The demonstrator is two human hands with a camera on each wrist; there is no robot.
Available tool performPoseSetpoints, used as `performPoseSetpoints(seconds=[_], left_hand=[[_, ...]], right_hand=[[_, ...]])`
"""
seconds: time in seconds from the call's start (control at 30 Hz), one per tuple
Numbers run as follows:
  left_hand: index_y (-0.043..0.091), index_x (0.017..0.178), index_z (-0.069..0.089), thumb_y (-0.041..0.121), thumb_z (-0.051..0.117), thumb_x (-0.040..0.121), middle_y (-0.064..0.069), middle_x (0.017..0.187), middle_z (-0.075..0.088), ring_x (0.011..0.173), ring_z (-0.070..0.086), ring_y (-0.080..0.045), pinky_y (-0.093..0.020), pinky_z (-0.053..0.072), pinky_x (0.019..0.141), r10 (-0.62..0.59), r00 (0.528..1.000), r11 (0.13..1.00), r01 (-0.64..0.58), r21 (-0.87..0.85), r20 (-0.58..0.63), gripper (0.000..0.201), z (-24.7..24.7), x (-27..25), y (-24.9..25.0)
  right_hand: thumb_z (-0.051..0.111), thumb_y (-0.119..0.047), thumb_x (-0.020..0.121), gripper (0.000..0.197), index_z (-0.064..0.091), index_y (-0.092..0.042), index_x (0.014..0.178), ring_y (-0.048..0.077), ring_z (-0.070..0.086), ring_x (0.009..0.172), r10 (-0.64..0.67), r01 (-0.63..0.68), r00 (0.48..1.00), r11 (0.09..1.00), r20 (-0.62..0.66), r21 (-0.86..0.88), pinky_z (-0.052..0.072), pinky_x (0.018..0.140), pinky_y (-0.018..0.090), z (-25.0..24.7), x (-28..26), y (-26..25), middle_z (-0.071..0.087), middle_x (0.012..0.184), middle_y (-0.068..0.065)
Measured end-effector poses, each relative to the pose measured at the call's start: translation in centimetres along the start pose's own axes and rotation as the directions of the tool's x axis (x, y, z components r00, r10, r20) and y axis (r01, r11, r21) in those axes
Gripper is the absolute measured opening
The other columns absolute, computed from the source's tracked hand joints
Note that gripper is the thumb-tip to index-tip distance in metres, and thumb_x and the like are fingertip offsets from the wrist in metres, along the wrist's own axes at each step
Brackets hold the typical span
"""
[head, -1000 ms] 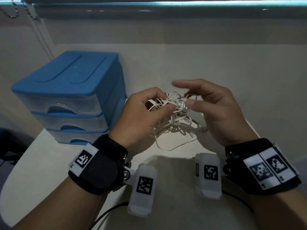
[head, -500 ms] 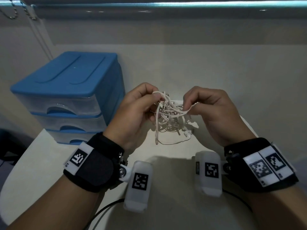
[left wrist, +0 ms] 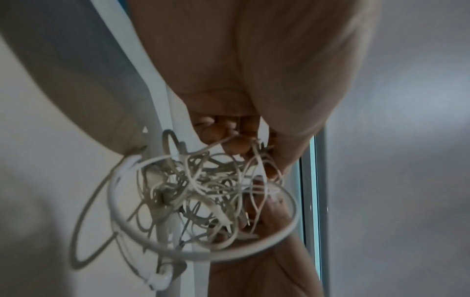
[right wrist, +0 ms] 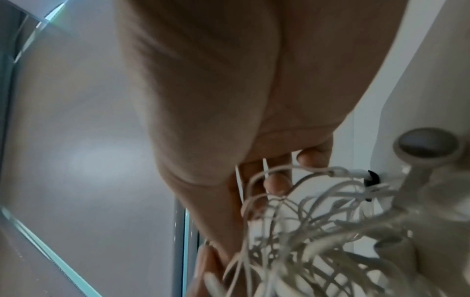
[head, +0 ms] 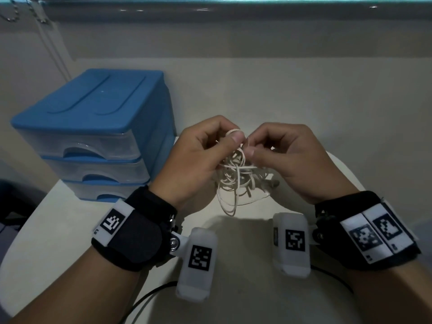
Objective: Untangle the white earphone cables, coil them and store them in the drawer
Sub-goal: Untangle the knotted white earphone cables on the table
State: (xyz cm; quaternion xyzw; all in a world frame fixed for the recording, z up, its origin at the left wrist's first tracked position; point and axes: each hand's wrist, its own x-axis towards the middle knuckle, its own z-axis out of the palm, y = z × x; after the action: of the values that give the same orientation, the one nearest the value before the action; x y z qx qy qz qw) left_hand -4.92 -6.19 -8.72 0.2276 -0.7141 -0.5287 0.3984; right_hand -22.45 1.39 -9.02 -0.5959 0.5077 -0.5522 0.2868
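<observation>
A knotted bundle of white earphone cables (head: 236, 181) hangs in the air between my two hands above the white table (head: 58, 230). My left hand (head: 203, 155) pinches a loop at the top of the bundle between thumb and forefinger. Right beside it, my right hand (head: 280, 155) pinches another strand with curled fingers. Loose loops dangle below both hands. The left wrist view shows the tangle (left wrist: 203, 193) with an earbud (left wrist: 160, 281) hanging at the bottom. In the right wrist view an earbud (right wrist: 427, 146) and the cables (right wrist: 305, 231) swing close to the lens.
A blue three-drawer plastic unit (head: 93, 136) stands at the table's left rear, all drawers closed. A wall and window frame (head: 210, 3) lie behind. Black wires (head: 149, 298) trail near the front edge.
Both hands have lifted the tangle off the table and drawn closer together. The right hand, open a second ago, now pinches a strand next to the left thumb.
</observation>
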Motion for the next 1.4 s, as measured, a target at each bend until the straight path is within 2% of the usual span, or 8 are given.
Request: performPoseSetpoints(seconds=[0.1,0.23,0.43,0.67,0.8,1.13,1.27,1.4], left_hand=[[0.001,0.091,0.069,0.014,0.064,0.099,-0.014,0.075,0.055,0.062,0.046,-0.008,-0.018,0.038,0.061,-0.008,0.999,1.000,0.008,-0.011,-0.044,0.016,0.2,0.1,-0.2],[0.002,0.089,0.071,0.014,0.068,0.097,-0.014,0.076,0.056,0.073,0.051,-0.024,-0.039,0.043,0.076,-0.084,0.993,0.979,0.066,-0.193,-0.085,0.015,0.3,0.2,-0.6],[-0.006,0.094,0.069,0.011,0.062,0.100,-0.008,0.077,0.058,0.058,0.047,0.003,-0.009,0.039,0.059,-0.025,0.989,1.000,0.023,-0.018,-0.147,0.019,0.2,0.1,0.1],[0.026,0.085,0.077,0.032,0.069,0.092,0.004,0.116,0.065,0.111,0.065,-0.019,-0.053,0.049,0.106,-0.035,0.988,0.999,0.037,0.009,-0.152,0.012,-0.4,0.3,-0.6],[0.015,0.086,0.069,0.030,0.065,0.096,-0.022,0.101,0.064,0.096,0.058,-0.030,-0.056,0.047,0.090,-0.090,0.995,0.981,0.079,-0.179,-0.051,0.019,-0.1,0.2,-0.8],[-0.002,0.088,0.062,0.014,0.058,0.103,-0.003,0.066,0.050,0.060,0.046,-0.016,-0.028,0.041,0.059,-0.157,0.987,0.980,0.152,-0.129,-0.037,0.022,0.2,-0.3,0.0],[0.000,0.086,0.068,0.017,0.064,0.100,0.000,0.061,0.046,0.056,0.040,-0.009,-0.021,0.037,0.055,-0.118,0.989,0.993,0.119,0.012,-0.093,0.023,0.0,-0.2,-0.3],[0.012,0.084,0.075,0.025,0.067,0.098,-0.005,0.067,0.048,0.063,0.040,-0.016,-0.027,0.035,0.059,-0.058,0.992,0.986,0.075,0.146,-0.113,0.021,-0.8,-0.1,-0.6]], right_hand=[[0.062,-0.013,0.097,0.013,0.062,-0.015,0.084,0.009,0.048,0.073,0.021,-0.008,0.995,0.992,-0.100,0.128,0.039,0.071,0.022,-0.1,0.3,-0.2,0.056,0.079,0.004],[0.053,-0.025,0.096,0.011,0.058,-0.023,0.086,0.010,0.048,0.083,0.103,-0.056,0.987,0.943,-0.127,0.327,0.032,0.073,0.030,-0.3,0.5,-0.3,0.062,0.095,-0.003],[0.056,-0.011,0.096,0.009,0.056,-0.019,0.098,0.012,0.051,0.075,0.078,-0.030,0.991,0.923,-0.111,0.385,0.037,0.068,0.026,-0.4,0.5,-0.7,0.069,0.089,0.002],[0.064,0.006,0.093,0.011,0.061,-0.005,0.094,0.011,0.068,0.070,-0.079,0.104,0.978,0.987,-0.191,0.122,0.049,0.068,0.017,1.7,1.2,-2.7,0.076,0.080,0.015],[0.062,0.000,0.097,0.009,0.058,-0.007,0.097,0.020,0.065,0.064,-0.099,0.133,0.967,0.982,-0.235,0.131,0.051,0.061,0.028,2.4,2.4,-2.8,0.076,0.082,0.016],[0.049,0.005,0.098,0.018,0.051,-0.012,0.102,0.011,0.059,0.065,-0.172,0.252,0.769,0.967,-0.616,0.045,0.045,0.065,0.022,1.1,2.8,-0.8,0.060,0.080,0.002],[0.039,0.002,0.100,0.025,0.050,-0.021,0.102,0.017,0.050,0.052,0.043,0.130,0.797,0.962,-0.603,0.241,0.052,0.057,0.032,0.0,2.2,-1.0,0.048,0.072,0.001],[0.038,-0.002,0.101,0.021,0.047,-0.021,0.103,0.015,0.025,0.050,0.037,0.088,0.813,0.979,-0.582,0.185,0.022,0.047,0.031,-0.5,1.9,-0.8,0.033,0.064,-0.002]])
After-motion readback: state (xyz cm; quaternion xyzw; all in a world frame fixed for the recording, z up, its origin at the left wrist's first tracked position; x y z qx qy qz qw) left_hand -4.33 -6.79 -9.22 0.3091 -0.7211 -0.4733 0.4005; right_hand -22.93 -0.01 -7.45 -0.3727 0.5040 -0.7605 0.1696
